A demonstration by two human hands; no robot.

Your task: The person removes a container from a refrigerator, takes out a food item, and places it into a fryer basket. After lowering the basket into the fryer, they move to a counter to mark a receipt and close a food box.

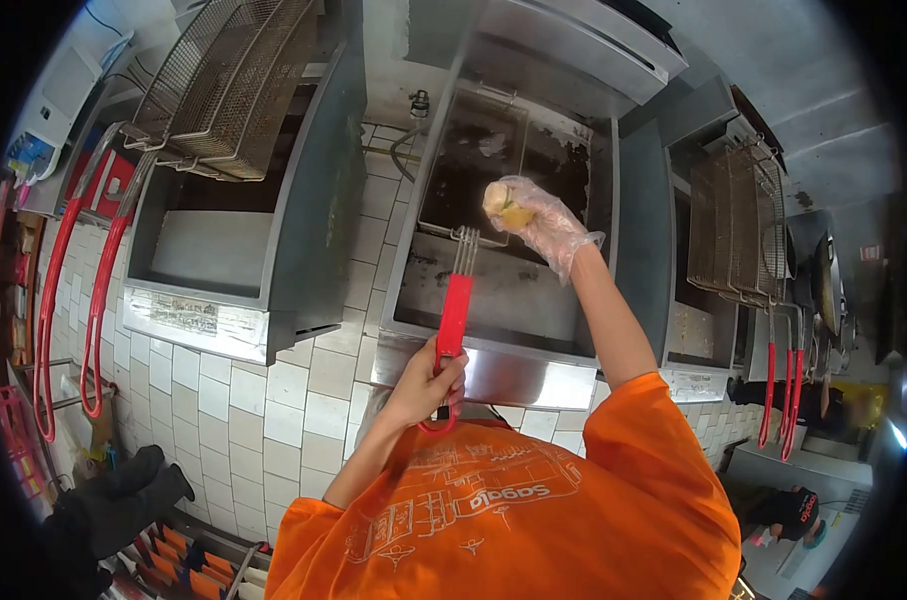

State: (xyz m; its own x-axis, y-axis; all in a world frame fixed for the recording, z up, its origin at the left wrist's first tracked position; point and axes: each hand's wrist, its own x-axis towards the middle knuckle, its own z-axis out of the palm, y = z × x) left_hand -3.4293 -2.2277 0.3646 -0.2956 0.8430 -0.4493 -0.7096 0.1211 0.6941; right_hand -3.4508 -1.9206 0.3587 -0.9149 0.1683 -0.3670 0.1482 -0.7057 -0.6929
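My left hand (428, 385) is closed around the red handle (455, 315) of a wire fry basket (521, 160). The basket sits in the dark oil (473, 145) of the middle deep fryer (493, 300). My right hand (553, 228), in a clear plastic glove, grips a pale yellow piece of food (508, 207) above the basket, near its handle end. The exact kind of food cannot be made out. My fingers partly cover it.
Another fryer (203, 240) stands on the left with wire baskets (223, 90) over it. To the right, more baskets (738, 220) with red handles hang by a third fryer (693, 330). Pans (825, 280) hang beyond. A person (793, 515) is at the lower right.
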